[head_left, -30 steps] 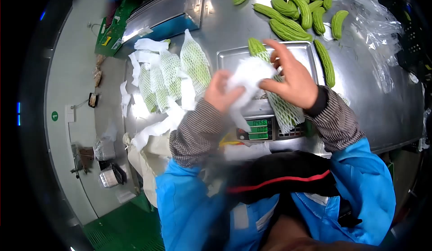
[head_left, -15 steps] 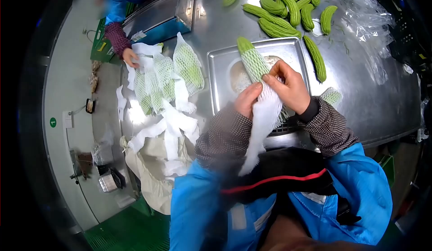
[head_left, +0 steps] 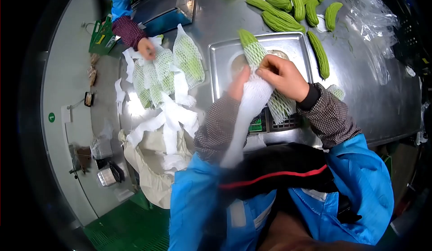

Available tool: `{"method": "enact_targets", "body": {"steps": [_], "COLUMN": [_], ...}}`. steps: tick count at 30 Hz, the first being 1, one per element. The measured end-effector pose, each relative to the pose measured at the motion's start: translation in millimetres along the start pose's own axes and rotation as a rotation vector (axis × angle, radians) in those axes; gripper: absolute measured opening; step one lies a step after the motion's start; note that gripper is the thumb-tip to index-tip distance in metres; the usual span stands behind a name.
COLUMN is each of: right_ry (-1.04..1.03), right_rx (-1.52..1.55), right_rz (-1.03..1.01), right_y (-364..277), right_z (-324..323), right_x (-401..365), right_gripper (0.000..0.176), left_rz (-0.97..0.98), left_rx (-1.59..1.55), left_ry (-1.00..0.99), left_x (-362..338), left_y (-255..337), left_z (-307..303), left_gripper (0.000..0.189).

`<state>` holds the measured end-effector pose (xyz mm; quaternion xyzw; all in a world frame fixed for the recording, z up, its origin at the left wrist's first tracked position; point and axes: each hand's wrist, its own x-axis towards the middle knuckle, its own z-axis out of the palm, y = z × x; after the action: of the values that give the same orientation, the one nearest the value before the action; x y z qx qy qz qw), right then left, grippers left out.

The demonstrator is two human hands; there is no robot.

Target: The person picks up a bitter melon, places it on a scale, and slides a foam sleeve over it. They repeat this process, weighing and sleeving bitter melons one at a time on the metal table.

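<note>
A long green gourd [head_left: 253, 48] stands out over the metal scale tray [head_left: 219, 89], its lower part inside a white foam net. My right hand [head_left: 284, 78] pinches the net's edge on the gourd's right side. On the left side my left hand [head_left: 239, 82], blurred by motion, is closed at the net, but its fingertips are smeared. A loose white foam sleeve [head_left: 252, 100] hangs from between the hands toward my lap. Beneath my right hand lies another netted gourd [head_left: 280, 105], near the scale's keypad [head_left: 256, 126].
Several bare gourds [head_left: 292, 8] lie at the upper right beside clear plastic [head_left: 369, 26]. Netted gourds [head_left: 155, 75] and white sleeves [head_left: 171, 120] lie left, above a cloth sack [head_left: 144, 174]. A co-worker's hand [head_left: 146, 48] reaches over them near a metal box [head_left: 166, 8].
My left hand has moved up and left, and the loose sleeve has swung left with it. More of the netted gourd below shows. The co-worker's hand has moved right.
</note>
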<state>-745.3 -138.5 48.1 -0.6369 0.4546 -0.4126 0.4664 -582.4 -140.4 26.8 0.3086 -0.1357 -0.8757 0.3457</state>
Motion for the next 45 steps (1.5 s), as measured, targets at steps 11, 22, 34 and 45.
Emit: {"method": "enact_targets", "body": {"steps": [11,22,34,45], "right_ry": [0.128,-0.239,0.109,0.029], "right_rx": [-0.23,0.399,-0.402,-0.209], "right_rz": [-0.071,0.119,-0.162,0.156], "right_y": [3.9,-12.8,74.2,62.4], "right_z": [1.1,-0.1,-73.3,-27.7], "right_x": [-11.9,-7.8,70.0,50.2], "right_gripper": [0.013,0.03,0.019,0.042], "left_rz": [-0.024,0.426,0.101,0.387], "left_rx": [-0.148,0.324,1.037,0.461], "left_ry": [-0.311,0.16,0.281,0.069], "left_x": [22.6,5.8,17.9,113.8], "left_y": [-23.1,-8.3,43.9,10.0], "left_z": [-42.9,-14.6,-29.8,-81.9], "left_gripper": [0.048,0.027,0.044,0.041]}}
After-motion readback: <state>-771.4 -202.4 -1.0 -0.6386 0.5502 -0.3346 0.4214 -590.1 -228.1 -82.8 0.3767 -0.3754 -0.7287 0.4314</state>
